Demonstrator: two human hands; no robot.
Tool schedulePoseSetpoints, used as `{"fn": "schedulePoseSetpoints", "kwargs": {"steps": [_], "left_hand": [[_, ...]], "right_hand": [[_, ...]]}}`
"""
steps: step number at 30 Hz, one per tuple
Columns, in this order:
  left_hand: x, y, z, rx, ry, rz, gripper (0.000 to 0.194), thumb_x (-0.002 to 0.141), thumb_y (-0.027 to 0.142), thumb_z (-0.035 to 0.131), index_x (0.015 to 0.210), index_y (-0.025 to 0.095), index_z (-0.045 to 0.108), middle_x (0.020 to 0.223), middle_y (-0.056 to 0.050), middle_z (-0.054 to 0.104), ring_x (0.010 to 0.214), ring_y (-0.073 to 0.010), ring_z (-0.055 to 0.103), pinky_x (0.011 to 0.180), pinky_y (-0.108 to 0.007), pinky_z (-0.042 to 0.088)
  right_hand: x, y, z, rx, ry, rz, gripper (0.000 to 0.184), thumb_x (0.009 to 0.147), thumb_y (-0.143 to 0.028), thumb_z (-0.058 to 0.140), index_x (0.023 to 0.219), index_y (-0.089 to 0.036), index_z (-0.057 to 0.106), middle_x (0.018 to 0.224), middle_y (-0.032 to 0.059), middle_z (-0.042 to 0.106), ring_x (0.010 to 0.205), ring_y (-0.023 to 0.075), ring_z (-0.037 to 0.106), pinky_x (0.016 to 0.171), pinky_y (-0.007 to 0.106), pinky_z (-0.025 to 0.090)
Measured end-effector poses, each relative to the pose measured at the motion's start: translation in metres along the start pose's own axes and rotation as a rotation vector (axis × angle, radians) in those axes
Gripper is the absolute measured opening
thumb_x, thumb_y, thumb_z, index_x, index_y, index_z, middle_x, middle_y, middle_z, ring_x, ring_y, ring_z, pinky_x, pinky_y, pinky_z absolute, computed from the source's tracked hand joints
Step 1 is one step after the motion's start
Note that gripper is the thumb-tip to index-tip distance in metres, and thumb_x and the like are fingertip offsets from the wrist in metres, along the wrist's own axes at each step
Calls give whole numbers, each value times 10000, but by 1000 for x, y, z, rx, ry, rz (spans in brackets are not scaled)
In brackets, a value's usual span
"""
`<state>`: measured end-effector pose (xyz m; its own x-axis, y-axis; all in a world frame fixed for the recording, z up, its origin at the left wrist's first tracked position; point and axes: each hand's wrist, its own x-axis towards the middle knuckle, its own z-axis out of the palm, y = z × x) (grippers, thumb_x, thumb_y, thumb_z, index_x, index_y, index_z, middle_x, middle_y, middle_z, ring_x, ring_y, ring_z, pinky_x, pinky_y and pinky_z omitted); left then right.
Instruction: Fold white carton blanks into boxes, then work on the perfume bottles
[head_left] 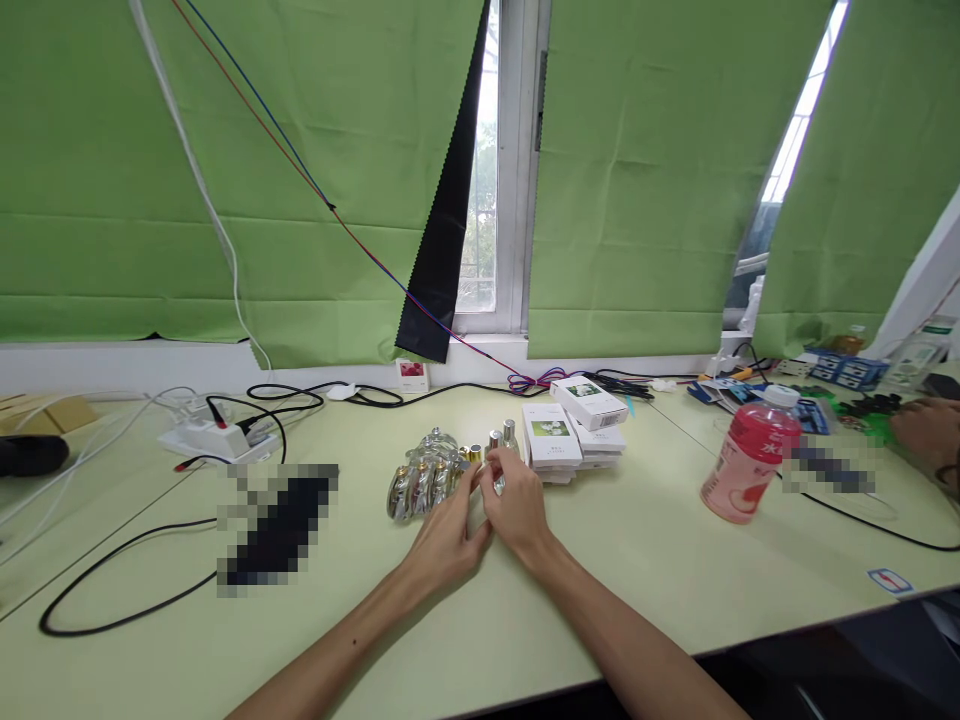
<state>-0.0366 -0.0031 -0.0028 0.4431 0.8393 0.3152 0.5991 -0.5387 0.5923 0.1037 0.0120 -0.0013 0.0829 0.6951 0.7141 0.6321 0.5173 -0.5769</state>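
Note:
My left hand and my right hand meet in the middle of the table, fingertips pinched close together. Whatever lies between those fingertips is hidden or too small to make out. Just beyond them stand small bottles with silver caps, and gold caps show beside the left fingertips. Left of my hands is a cluster of shiny silver, curved pieces, several of them in a row with gold-coloured tops. To the right of the bottles, white boxes with a green picture are stacked, one box lying askew on top.
A pink drink bottle stands at right. On the left are a blurred dark device, its black cable and a white power strip. Another person's hand rests at the far right. Cables run along the windowsill.

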Motion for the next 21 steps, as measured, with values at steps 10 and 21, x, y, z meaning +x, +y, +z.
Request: {"fn": "schedulePoseSetpoints", "kwargs": {"steps": [10, 21], "left_hand": [[2, 1, -3, -51, -4, 35, 724, 876, 252, 510, 1536, 179, 223, 1111, -120, 690, 906, -242, 673, 815, -361, 525], [3, -2, -1, -55, 18, 28, 716, 860, 270, 526, 1525, 191, 273, 1084, -107, 707, 834, -230, 680, 779, -346, 527]], "right_hand": [[-3, 2, 3, -56, -60, 34, 111, 858, -151, 545, 860, -217, 635, 691, -1, 714, 620, 190, 679, 601, 280, 445], [-2, 2, 3, -126, -89, 50, 122, 862, -134, 538, 847, -210, 631, 720, 17, 730, 645, 198, 686, 580, 267, 407]]}}
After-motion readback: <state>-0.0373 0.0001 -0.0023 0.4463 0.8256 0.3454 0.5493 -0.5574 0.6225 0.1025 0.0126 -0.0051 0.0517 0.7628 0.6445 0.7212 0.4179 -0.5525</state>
